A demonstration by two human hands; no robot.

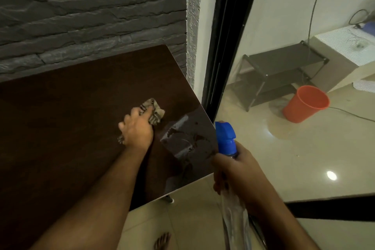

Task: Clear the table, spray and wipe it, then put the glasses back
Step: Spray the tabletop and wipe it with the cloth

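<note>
grey stone-textured wall [91, 12] top left. right of it a black door frame [227, 42], glass beside that. past the frame: glossy beige tiled floor [284, 158] with a ceiling light glare spot [331, 175], dark shoe rack [280, 75] against a pale wall [284, 6], orange bucket [306, 103] just right of the rack, cable [316, 2] hanging down the wall.

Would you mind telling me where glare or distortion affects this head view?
Head view: glare sits on the wet patch near the table corner, a bright light reflection marks the floor, and wide-angle distortion bends the door frame; lighting is dim over the tabletop.
</note>
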